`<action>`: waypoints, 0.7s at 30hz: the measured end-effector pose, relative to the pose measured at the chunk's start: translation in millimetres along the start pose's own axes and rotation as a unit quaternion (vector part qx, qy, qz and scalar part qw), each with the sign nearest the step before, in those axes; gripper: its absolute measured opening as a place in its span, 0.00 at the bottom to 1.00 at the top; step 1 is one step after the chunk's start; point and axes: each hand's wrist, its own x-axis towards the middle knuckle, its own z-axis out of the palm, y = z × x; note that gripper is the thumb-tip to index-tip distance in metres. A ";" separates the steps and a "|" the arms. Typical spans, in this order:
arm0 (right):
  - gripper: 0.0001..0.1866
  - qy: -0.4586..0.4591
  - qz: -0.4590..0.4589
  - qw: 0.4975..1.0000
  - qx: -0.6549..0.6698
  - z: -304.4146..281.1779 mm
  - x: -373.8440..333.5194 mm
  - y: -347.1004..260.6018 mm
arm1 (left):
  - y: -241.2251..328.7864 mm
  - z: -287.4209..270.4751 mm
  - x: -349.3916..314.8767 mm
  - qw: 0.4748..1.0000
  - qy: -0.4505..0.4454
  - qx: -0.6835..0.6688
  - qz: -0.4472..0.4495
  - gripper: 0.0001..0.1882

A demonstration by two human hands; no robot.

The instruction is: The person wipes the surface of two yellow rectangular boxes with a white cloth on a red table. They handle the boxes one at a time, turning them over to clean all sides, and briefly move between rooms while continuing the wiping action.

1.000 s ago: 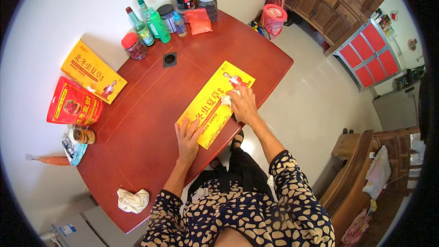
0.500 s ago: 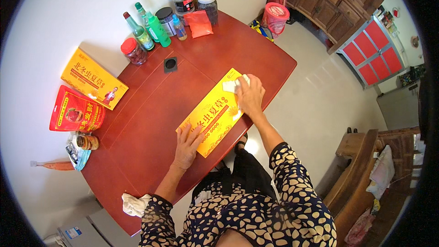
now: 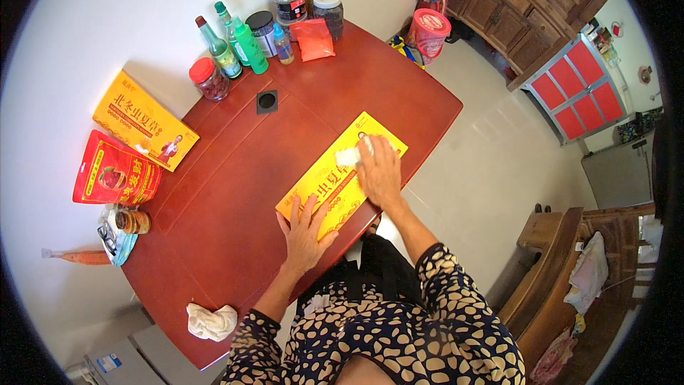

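Note:
A flat yellow gift box [image 3: 385, 139] with red lettering lies slantwise on the dark red table [image 3: 214, 192], close to its near edge. With fingers spread, my left hand [image 3: 305, 235] rests flat on the box's lower left end. My right hand [image 3: 378, 173] is closed over a white cloth [image 3: 348, 157] and presses it on the box's top, right of the middle. Part of the cloth is hidden under the fingers. Much of the printing lies between and beneath the two hands.
Another yellow box [image 3: 146, 121] and a red pouch [image 3: 117, 171] lean against the wall at left. Bottles and jars [image 3: 246, 46] line the far edge, with an orange packet [image 3: 312, 39]. A crumpled white cloth [image 3: 211, 321] lies at the near left corner. A wooden bench [image 3: 548, 264] stands at right.
My right hand has slid the white cloth toward the box's middle, down and left, uncovering its far right end. My left hand still lies on the box, shifted slightly right.

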 end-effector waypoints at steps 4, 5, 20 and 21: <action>0.30 -0.041 -0.048 0.994 0.087 2.5 -32.1 -30.3 | -0.4 14.3 -0.1 0.998 0.037 -0.056 -0.005 0.35; 0.30 -0.050 -0.061 0.991 0.104 0.1 -36.2 -36.0 | -1.8 15.1 -0.8 0.998 0.038 -0.058 -0.002 0.35; 0.18 -0.069 0.006 0.997 0.030 34.4 52.9 20.6 | -2.5 14.2 -4.1 0.993 0.071 -0.094 -0.010 0.34; 0.17 -0.065 0.025 0.997 0.032 37.3 56.3 24.1 | -1.8 14.7 -3.6 0.993 0.071 -0.095 -0.007 0.34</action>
